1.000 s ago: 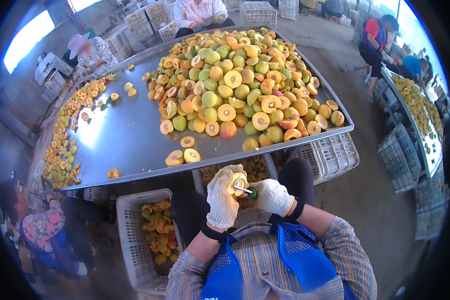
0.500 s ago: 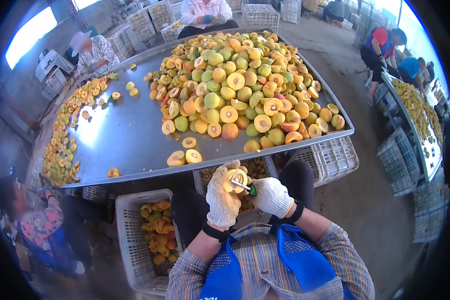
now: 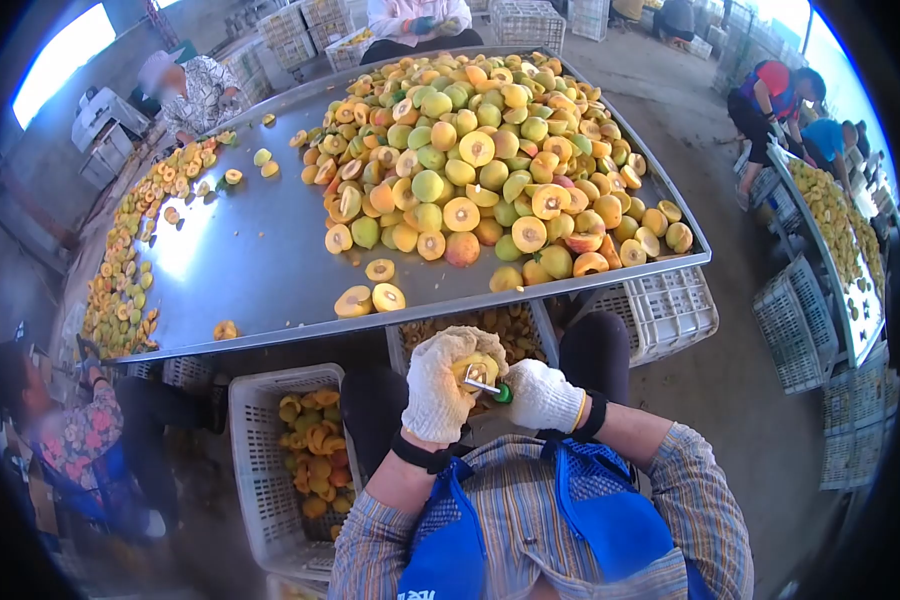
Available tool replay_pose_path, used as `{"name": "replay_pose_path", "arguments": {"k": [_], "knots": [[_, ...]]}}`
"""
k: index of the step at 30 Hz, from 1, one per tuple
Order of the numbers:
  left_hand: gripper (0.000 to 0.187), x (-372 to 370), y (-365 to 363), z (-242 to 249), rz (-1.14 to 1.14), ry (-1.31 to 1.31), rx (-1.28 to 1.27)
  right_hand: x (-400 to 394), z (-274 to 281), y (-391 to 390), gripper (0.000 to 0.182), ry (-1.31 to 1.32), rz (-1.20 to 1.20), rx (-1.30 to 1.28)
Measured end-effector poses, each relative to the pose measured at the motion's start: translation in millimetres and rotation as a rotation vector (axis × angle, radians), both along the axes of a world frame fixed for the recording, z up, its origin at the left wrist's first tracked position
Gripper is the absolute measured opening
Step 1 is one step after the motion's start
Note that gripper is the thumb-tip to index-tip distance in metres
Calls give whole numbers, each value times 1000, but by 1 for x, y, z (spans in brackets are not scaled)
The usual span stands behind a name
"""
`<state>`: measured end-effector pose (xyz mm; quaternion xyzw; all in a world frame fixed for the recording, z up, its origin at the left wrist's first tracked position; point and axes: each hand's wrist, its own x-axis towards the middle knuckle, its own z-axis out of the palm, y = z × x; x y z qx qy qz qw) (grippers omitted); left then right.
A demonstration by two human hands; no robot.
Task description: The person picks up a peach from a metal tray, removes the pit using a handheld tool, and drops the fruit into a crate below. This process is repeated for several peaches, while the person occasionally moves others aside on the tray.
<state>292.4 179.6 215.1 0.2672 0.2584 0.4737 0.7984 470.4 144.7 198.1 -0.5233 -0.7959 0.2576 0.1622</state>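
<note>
In my gloved left hand (image 3: 438,388) sits a halved yellow peach (image 3: 491,350), fingers wrapped round its outer side. My gloved right hand (image 3: 544,396) grips a pitting tool (image 3: 504,393) by its green handle. The tool's metal end reaches into the cut face of the peach half, around the middle. Both hands are close together above my lap, just in front of the table edge. A crate (image 3: 542,333) holding peach pieces stands under them, partly covered by my hands.
A metal table (image 3: 260,270) carries a big heap of halved peaches (image 3: 450,170), with more along its left side. Left of my legs stands a white crate (image 3: 253,480) of peach halves. Another white crate (image 3: 660,308) is under the table's right corner. Several people work around.
The peach half has tilted in my left hand, and the tool's metal end now sits lower on its cut face. My right hand has shifted slightly down. The camera view has moved a little.
</note>
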Motion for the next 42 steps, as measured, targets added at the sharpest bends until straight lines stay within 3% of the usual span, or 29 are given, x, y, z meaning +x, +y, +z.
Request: {"name": "replay_pose_path", "arguments": {"k": [1, 2, 3, 5, 7, 9, 11, 12, 13, 15, 17, 19, 20, 22, 23, 25, 27, 29, 30, 31, 33, 34, 35, 37, 38, 39, 41, 42], "knots": [[25, 3, 0, 3, -2, 5, -2, 3, -2, 3, 14, -9, 33, -25], [24, 8, -3, 5, 104, 164, 30, 5, 0, 9, 14, -26, 110, 114], [25, 11, -4, 7, 211, 320, 66, 4, 9, 13, 15, -45, 62, 46], [23, 8, -3, 8, 188, 361, 89, 0, 11, 9, 17, -3, 36, -5], [24, 4, 1, 3, 84, 40, 126, -11, 19, -1, 19, 125, 6, -340], [31, 3, 4, -3, 49, -5, 147, -12, 10, 4, 19, 96, -11, -324], [53, 8, 1, -5, 144, 337, 164, -3, 1, 17, 18, -179, 48, -36], [66, 14, -1, -2, 193, 482, 225, 0, -1, 27, 17, -282, 11, -47], [66, 14, -1, 1, 197, 480, 225, 1, -1, 28, 18, -262, 23, -59], [65, 14, -1, 6, 223, 227, 83, -7, -8, 17, 16, -91, 16, 76], [72, 14, 2, 0, 211, 127, -11, -6, 2, 10, 24, 32, 155, -233], [74, 9, 4, -12, 113, -21, 2, -5, -67, 12, 27, -8, 415, 194], [77, 9, 6, -10, 104, 12, 49, -4, -58, 9, 27, -6, 412, 190], [78, 7, 11, -8, 5, -24, 115, -3, -23, 5, 27, 457, 211, -472], [80, 6, 13, -8, -96, -62, 180, -5, -21, 2, 27, 458, 206, -473], [82, 10, 20, -10, -187, -95, 197, -6, -20, -3, 29, 866, 288, -796], [84, 13, 23, -7, -272, -127, 213, -1, -10, 3, 31, 764, 244, -910], [83, 16, 24, -2, -285, 16, 148, -3, 1, 10, 30, 466, 255, -544], [80, 19, 27, 1, -227, -148, 124, -3, -20, 17, 29, 377, 222, -200], [74, 22, 26, 6, 15, -118, -90, 4, -35, 25, 30, 79, 221, -468], [67, 10, 43, -6, 386, -63, -273, -4, 2, 19, 26, -23, 170, -374], [57, -10, 52, -29, 497, -19, -217, -4, -4, 18, 23, -33, 167, -296], [53, -26, 49, -17, 621, 120, -156, -1, -14, 21, 23, -33, 176, -288], [52, -90, 33, -21, 489, 621, 20, 7, -34, 29, 20, -208, 136, -236], [48, -111, 27, -11, 388, 1141, 9, 9, -27, 29, 18, -403, 120, -220], [37, -128, 24, -8, 202, 2036, 375, 11, -30, 31, 18, -392, 109, -209], [26, -124, 24, -5, 430, 2278, 601, 14, -46, 31, 17, -183, 82, -266], [23, -113, 35, -1, 412, 2165, 694, 12, -67, 34, 17, -470, 182, -232]]}}
